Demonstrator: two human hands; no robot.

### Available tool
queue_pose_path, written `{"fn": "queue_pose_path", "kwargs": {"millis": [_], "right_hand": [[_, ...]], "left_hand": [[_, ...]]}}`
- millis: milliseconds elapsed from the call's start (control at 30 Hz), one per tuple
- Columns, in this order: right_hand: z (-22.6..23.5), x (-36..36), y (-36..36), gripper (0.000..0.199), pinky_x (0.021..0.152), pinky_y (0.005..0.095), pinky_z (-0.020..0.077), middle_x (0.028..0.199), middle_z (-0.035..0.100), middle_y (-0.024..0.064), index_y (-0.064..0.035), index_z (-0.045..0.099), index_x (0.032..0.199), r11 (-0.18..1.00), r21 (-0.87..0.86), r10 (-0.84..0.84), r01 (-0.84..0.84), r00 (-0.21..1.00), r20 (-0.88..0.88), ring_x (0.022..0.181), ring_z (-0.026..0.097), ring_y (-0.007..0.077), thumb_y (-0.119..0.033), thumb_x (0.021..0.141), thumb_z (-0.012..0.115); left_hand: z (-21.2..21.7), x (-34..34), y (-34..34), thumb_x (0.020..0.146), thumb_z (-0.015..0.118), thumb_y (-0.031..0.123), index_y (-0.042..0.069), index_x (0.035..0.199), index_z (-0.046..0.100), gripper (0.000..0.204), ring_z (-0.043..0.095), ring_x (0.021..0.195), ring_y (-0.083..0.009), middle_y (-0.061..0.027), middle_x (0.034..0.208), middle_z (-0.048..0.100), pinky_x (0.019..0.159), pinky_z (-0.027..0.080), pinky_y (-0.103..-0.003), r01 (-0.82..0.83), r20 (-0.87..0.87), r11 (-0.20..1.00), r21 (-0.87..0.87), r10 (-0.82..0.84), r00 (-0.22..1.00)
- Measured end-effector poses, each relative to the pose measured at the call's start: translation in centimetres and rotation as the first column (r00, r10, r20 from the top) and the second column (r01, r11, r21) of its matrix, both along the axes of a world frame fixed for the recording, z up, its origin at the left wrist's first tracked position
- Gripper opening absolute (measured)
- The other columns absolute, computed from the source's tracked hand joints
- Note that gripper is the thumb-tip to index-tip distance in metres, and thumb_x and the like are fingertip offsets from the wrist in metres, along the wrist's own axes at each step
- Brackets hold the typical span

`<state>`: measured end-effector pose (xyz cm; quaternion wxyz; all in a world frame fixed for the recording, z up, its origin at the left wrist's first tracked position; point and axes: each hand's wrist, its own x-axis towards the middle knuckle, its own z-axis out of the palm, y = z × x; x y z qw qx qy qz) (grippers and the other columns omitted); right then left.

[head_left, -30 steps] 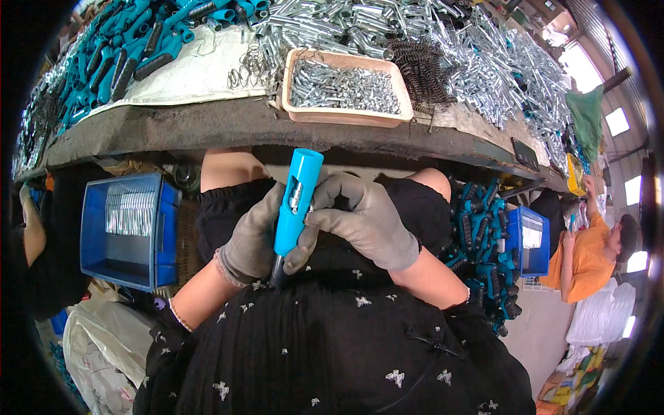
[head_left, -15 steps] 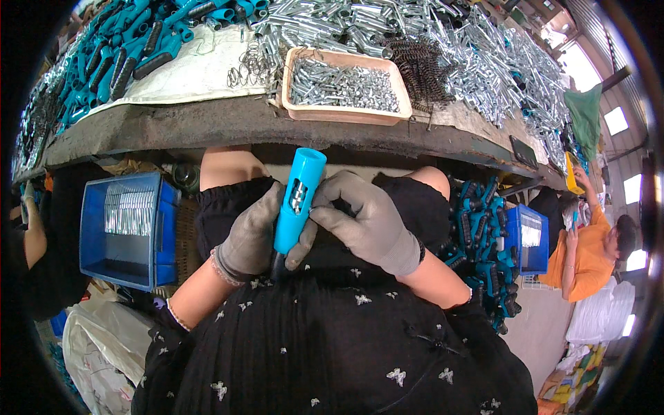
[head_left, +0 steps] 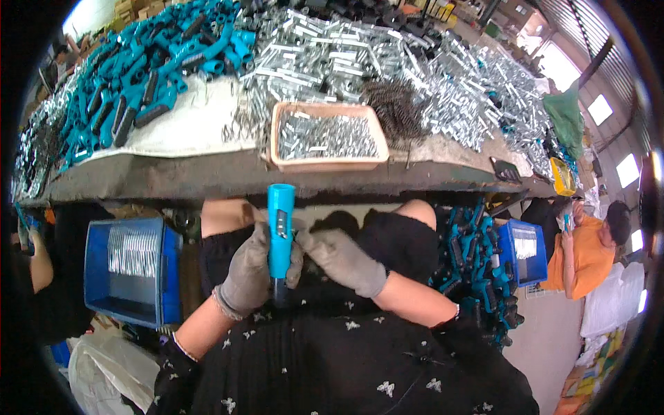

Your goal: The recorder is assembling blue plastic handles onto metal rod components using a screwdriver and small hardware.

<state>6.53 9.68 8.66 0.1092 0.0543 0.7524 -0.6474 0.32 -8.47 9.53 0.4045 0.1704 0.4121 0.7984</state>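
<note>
A long bench point(head_left: 207, 176) spans the scene, heaped with silver metal parts point(head_left: 415, 76) across its middle and right and with teal handles point(head_left: 138, 76) on the left, while a shallow tan tray point(head_left: 325, 162) of small metal pieces sits at its near edge. Below the bench, a blue crate point(head_left: 128, 273) stands at the seated worker's left and a second blue crate point(head_left: 522, 249) at the right, with more teal handles point(head_left: 470, 263) piled between it and the worker's knee. Over a black, white-flecked lap, the worker holds a teal handle point(head_left: 280, 232) upright, just under the bench edge. The gloved left hand point(head_left: 249, 273) is wrapped around its lower part, fingers closed; the gloved right hand point(head_left: 342, 259) presses against its side, fingertips at the handle's middle. At far right, another person in orange point(head_left: 584, 252) sits well apart.
</note>
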Motion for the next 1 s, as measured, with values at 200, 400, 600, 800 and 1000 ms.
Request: {"fn": "queue_pose_path", "kwargs": {"millis": [200, 400, 600, 800, 1000], "right_hand": [[-0.9, -1.8, -1.5, 0.054, 0.061, 0.0307, 0.0507, 0.077, 0.064, 0.0085, -0.0015, 0.066, 0.090, 0.716, -0.467, 0.595, -0.518, 0.803, 0.022, 0.066, 0.062, 0.0188, -0.054, 0.098, 0.054], [-1.7, -1.2, -4.5, 0.042, 0.061, 0.0353, 0.0472, 0.068, 0.062, 0.0072, -0.0051, 0.061, 0.076, 0.954, -0.155, 0.268, -0.257, 0.962, 0.055, 0.064, 0.062, 0.0239, -0.040, 0.097, 0.054], [6.6, -4.4, 0.6, 0.049, 0.083, 0.0447, 0.0515, 0.101, 0.069, 0.0208, -0.0039, 0.067, 0.100, 0.612, 0.630, 0.657, -0.478, 0.751, -0.067, 0.095, 0.066, 0.0376, -0.050, 0.098, 0.051], [16.9, -22.9, 23.3, 0.040, 0.102, 0.0463, 0.0459, 0.116, 0.067, 0.0219, -0.0056, 0.070, 0.113, 0.233, 0.779, 0.081, 0.582, 0.787, -0.612, 0.112, 0.062, 0.0380, -0.038, 0.099, 0.051], [17.9, -36.2, 31.4, 0.033, 0.113, 0.0502, 0.0342, 0.150, 0.047, 0.0059, -0.0165, 0.073, 0.116, -0.396, 0.893, 0.056, 0.215, 0.976, -0.210, 0.139, 0.040, 0.0327, -0.031, 0.095, 0.051]], "left_hand": [[-0.8, -1.9, 0.2, 0.097, 0.051, 0.059, 0.006, 0.128, 0.050, 0.061, 0.056, 0.088, -0.0189, -0.0052, 0.101, 0.055, 0.078, 0.048, -0.033, -0.148, 0.123, 0.974, 0.174, 0.128, 0.984], [-0.5, -3.1, 0.2, 0.100, 0.050, 0.055, 0.006, 0.123, 0.051, 0.054, 0.056, 0.085, -0.0195, -0.0053, 0.100, 0.057, 0.076, 0.050, -0.037, -0.253, 0.006, 0.959, 0.127, 0.255, 0.967], [1.9, -3.4, -1.8, 0.099, 0.054, 0.050, 0.007, 0.123, 0.049, 0.050, 0.056, 0.079, -0.0194, -0.0062, 0.098, 0.054, 0.070, 0.048, -0.035, -0.259, 0.052, 0.958, 0.123, 0.254, 0.966], [-2.1, -5.5, -5.6, 0.096, 0.059, 0.051, 0.009, 0.121, 0.053, 0.050, 0.056, 0.083, -0.0209, -0.0063, 0.097, 0.055, 0.070, 0.047, -0.039, -0.192, 0.342, 0.961, 0.199, 0.115, 0.933], [-3.3, -5.8, -8.1, 0.092, 0.044, 0.073, 0.009, 0.105, 0.060, 0.068, 0.057, 0.073, -0.0216, -0.0050, 0.078, 0.057, 0.066, 0.049, -0.041, -0.451, 0.437, 0.881, -0.140, 0.464, 0.770]]}}
